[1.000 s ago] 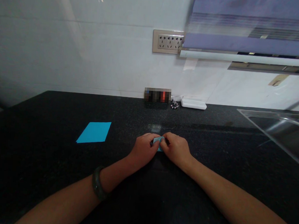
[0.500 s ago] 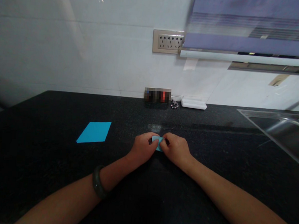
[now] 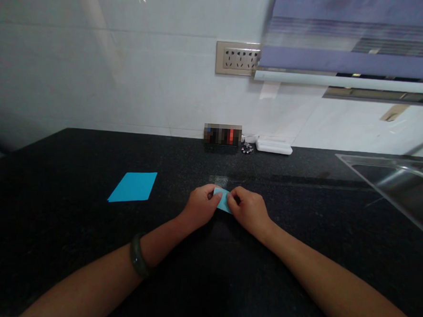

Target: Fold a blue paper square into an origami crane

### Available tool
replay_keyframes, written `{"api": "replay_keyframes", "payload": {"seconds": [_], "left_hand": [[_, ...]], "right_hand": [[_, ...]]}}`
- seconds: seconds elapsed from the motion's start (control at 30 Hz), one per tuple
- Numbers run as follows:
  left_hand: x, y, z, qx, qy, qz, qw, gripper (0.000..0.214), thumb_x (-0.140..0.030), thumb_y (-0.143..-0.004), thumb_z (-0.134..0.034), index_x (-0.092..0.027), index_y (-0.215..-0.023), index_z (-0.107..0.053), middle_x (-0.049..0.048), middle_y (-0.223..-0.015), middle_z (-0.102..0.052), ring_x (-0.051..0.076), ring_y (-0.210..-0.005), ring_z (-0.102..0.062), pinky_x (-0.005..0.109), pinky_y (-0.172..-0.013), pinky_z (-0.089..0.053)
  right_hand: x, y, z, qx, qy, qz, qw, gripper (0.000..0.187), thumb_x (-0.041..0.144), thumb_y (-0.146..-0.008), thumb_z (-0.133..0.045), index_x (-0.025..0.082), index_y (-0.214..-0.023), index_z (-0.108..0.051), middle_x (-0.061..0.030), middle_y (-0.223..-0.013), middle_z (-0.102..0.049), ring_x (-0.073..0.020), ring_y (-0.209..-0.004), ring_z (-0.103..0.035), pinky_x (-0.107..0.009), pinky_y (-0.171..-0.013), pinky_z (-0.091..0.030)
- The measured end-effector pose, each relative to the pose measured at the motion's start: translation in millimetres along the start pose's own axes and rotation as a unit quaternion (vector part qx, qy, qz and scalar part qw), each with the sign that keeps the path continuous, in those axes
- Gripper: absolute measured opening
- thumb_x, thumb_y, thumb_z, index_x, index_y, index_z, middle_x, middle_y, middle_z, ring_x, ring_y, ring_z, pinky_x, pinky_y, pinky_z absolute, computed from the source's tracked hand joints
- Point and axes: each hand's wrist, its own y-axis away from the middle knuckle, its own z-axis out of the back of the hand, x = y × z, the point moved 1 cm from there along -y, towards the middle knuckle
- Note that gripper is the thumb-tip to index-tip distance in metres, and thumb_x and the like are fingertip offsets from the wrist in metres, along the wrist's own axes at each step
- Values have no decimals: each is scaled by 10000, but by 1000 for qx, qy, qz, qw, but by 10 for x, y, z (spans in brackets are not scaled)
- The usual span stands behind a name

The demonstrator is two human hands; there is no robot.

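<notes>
A small light-blue piece of paper (image 3: 223,203) is held between my two hands, low over the dark counter. My left hand (image 3: 202,205) pinches its left side, thumb on top. On the right side, the bent fingers and thumb of my right hand (image 3: 248,207) grip it and cover part of its edge. Whether the paper is folded in layers I cannot tell. Off to the left lies a brighter blue sheet of paper (image 3: 134,187), flat on the counter and apart from both hands.
The black speckled counter (image 3: 66,245) meets a white tiled wall. Against the wall stand a blurred-out dark box (image 3: 223,135), a small dark beaded item (image 3: 247,148) and a white flat object (image 3: 274,146). A steel sink (image 3: 403,184) is at the right; a purple blind (image 3: 348,37) hangs above.
The light-blue paper has tilted a little and shows more of its surface between my fingers. Both hands have shifted only slightly. The blue sheet lies where it was.
</notes>
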Motion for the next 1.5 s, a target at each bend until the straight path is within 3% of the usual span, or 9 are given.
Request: {"api": "replay_keyframes", "payload": {"seconds": [0.1,0.23,0.63,0.8,0.93,1.07,1.17,1.3,1.5], "left_hand": [[0,5,-36,26,46,23,998,237,-313,-754,-444,-167,-917,-534,29,-756,-596,129,-621,-559,244,-546,-446],[15,-6,-57,6,70,32,997,202,-264,-716,-495,-157,-888,-507,26,-746,-598,130,-642,-569,243,-556,-454],[-57,35,-14,-35,-65,-7,997,217,-335,-751,-446,-168,-796,-578,13,-673,-586,127,-608,-534,235,-552,-405],[-4,11,-12,-41,-22,10,999,214,-337,-738,-463,-159,-777,-577,13,-656,-580,124,-593,-525,226,-534,-396],[38,-23,-4,-32,65,49,996,223,-349,-725,-486,-149,-767,-575,13,-634,-572,123,-576,-524,224,-519,-400],[35,-45,15,-11,189,86,978,248,-354,-727,-496,-138,-815,-579,11,-637,-559,108,-558,-512,225,-518,-413],[45,-49,22,20,263,105,959,270,-362,-726,-504,-137,-856,-579,22,-685,-569,114,-588,-524,248,-543,-439],[92,-53,23,27,262,89,960,271,-356,-716,-526,-134,-856,-593,29,-687,-577,122,-609,-533,254,-562,-434],[74,-50,17,-2,227,59,972,263,-236,-653,-597,-130,-893,-584,33,-748,-604,128,-670,-550,261,-639,-434]], "right_hand": [[-5,-6,-15,-4,-11,-18,1000,215,296,-792,-405,187,-692,-560,-24,-615,-601,-131,-564,-557,-230,-540,-342],[-8,-6,-31,-7,-22,-24,999,198,305,-785,-417,190,-705,-557,-18,-627,-600,-127,-577,-560,-222,-539,-341],[26,-14,-20,-8,26,-19,999,180,309,-751,-448,184,-651,-531,-15,-594,-589,-138,-557,-550,-234,-517,-312],[21,-3,-24,-13,-4,-15,1000,181,301,-767,-443,183,-722,-572,-31,-648,-611,-146,-596,-562,-244,-547,-345],[42,6,7,-26,-114,14,993,178,278,-779,-446,180,-793,-595,-35,-714,-612,-136,-647,-555,-250,-611,-387],[6,-46,3,-19,-310,-31,950,270,349,-806,-412,170,-723,-597,-32,-681,-569,-123,-628,-535,-243,-580,-418],[-63,-95,-55,57,-478,-161,862,307,437,-785,-422,167,-753,-565,-6,-629,-529,-85,-471,-472,-207,-414,-389],[-86,-101,-106,195,-577,-202,767,311,452,-734,-507,145,-699,-541,-10,-666,-543,-53,-444,-463,-181,-386,-395],[-88,-72,-117,211,-609,-205,737,249,386,-700,-583,139,-729,-560,-1,-665,-553,-46,-468,-479,-171,-412,-420]]}}
